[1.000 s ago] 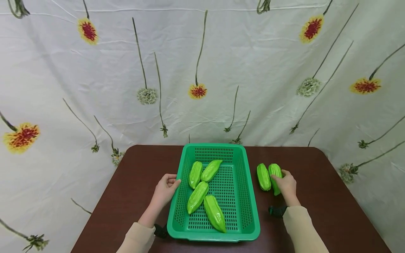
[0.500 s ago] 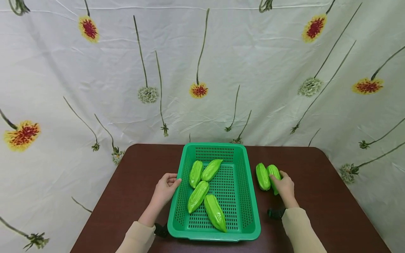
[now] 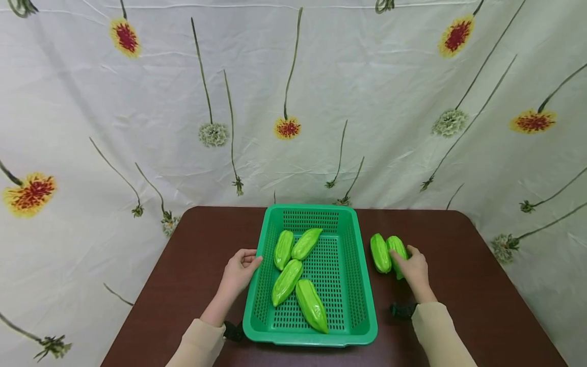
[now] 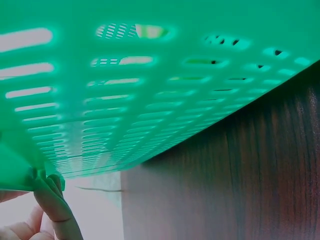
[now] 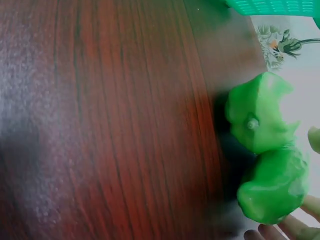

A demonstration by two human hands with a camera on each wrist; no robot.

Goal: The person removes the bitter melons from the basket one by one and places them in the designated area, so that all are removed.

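Note:
A green plastic basket [image 3: 364, 275] with slotted sides stands on the dark table, holding several elongated, ribbed green vegetables [image 3: 311, 306] like bitter melons. My left hand [image 3: 239, 271] grips its left rim; in the left wrist view curled fingers [image 4: 56, 210] show at the rim. Two more such vegetables lie side by side to the right of the basket, the left one [image 3: 380, 253] and the right one [image 3: 397, 251]. My right hand [image 3: 415, 269] is at the right vegetable, thumb over its top and fingers spread beside it. In the right wrist view the thumb [image 5: 314, 139] stands apart from both vegetables.
The brown wood-grain table [image 3: 449, 285] extends on both sides of the basket. A white cloth [image 3: 293, 92] printed with flowers hangs behind its far edge. A dark band [image 3: 402, 310] sits at my right wrist.
The right vegetable has shifted slightly left toward its neighbour. My right hand moved left with it, then its fingers spread and it drew slightly back right. My left hand stays on the rim.

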